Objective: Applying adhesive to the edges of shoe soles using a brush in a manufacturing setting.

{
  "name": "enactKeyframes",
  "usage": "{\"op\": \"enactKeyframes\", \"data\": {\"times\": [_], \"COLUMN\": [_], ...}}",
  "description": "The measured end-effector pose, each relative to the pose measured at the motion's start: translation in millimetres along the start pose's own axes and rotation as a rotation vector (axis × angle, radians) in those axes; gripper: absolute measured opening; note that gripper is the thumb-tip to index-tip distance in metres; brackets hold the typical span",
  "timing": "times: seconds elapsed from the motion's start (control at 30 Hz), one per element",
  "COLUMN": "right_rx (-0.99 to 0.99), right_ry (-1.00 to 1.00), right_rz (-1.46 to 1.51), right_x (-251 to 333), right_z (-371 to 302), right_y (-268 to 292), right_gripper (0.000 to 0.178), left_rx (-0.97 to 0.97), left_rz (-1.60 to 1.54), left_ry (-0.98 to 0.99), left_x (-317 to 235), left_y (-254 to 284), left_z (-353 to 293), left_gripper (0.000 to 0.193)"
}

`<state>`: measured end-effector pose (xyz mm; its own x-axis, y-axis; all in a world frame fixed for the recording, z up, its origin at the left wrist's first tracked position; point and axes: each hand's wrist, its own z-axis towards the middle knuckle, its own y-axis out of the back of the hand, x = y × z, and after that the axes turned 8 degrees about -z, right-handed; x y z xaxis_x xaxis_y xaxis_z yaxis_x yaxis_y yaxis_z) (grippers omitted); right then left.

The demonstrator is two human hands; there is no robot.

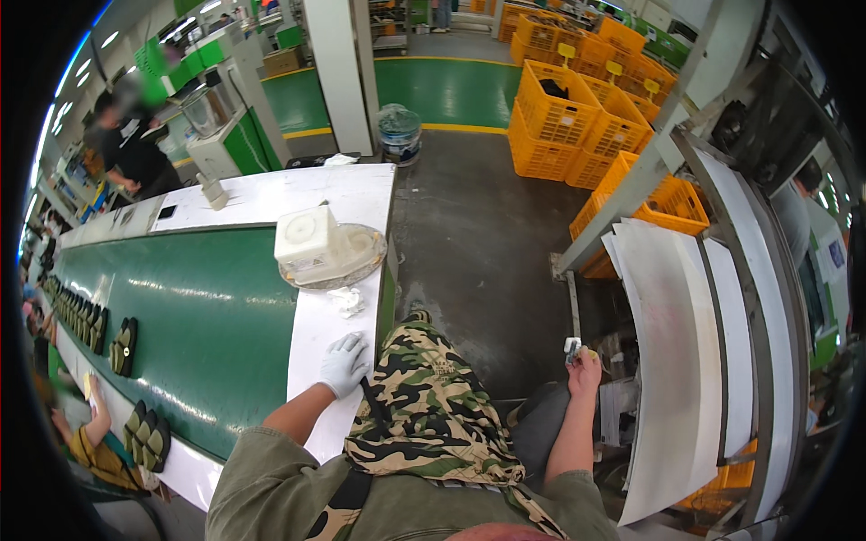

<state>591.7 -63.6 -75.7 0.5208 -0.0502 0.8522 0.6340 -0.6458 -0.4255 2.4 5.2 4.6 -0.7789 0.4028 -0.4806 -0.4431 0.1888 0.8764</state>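
My left hand (345, 363), in a white glove, lies on the white edge of the worktable (316, 356) with its fingers stretched out, holding nothing. A crumpled white scrap (347, 302) lies just beyond it, in front of a white plastic container (305, 242) on a round, stained base (363, 245). Off to the right, my bare right hand (585, 373) has its fingers closed at a small white-and-dark object (572, 346). This object sits at the near end of a thin metal bar; whether it is fixed there I cannot tell.
A green conveyor belt (216, 316) carries olive sandals (124, 347) at left. Another person's arm (97, 417) reaches in beyond it. Orange crates (550, 108) are stacked at the back right. Large pale sheets (672, 361) stand by a metal frame at right. A bucket (399, 135) stands near the pillar.
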Motion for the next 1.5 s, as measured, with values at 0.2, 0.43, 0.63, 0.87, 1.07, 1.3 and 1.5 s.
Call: {"op": "enactKeyframes", "data": {"times": [0.2,0.43,0.63,0.87,1.07,1.3,1.5], "right_rx": [0.01,0.01,0.017,0.027,0.115,0.164,0.169], "right_ry": [-0.012,-0.014,-0.007,-0.016,-0.037,-0.097,-0.119], "right_rz": [0.022,0.036,0.026,0.026,-0.097,-0.177,-0.217], "right_x": [-0.6,1.6,3.8,-3.3,-5.6,-0.2,-6.9], "right_z": [0.3,-2.9,-4.0,2.6,10.4,23.7,29.2], "right_y": [0.7,-4.5,-4.2,-0.9,9.3,9.6,-9.3], "right_gripper": [0.011,0.012,0.01,0.012,0.015,0.017,0.02], "left_rx": [-0.011,-0.001,-0.019,-0.014,-0.039,-0.07,-0.1], "left_rz": [-0.004,-0.004,0.013,0.003,0.005,0.021,0.021], "left_ry": [-0.016,0.002,-0.014,-0.022,-0.024,-0.011,-0.048], "left_x": [0.0,-2.3,4.1,5.7,29.6,29.8,37.1], "left_y": [-2.6,-2.2,-9.2,-5.6,-19.1,-10.0,-8.8], "left_z": [2.3,2.6,4.0,-2.3,-17.5,-13.3,-13.5], "left_gripper": [0.053,0.052,0.052,0.053,0.054,0.056,0.052]}}
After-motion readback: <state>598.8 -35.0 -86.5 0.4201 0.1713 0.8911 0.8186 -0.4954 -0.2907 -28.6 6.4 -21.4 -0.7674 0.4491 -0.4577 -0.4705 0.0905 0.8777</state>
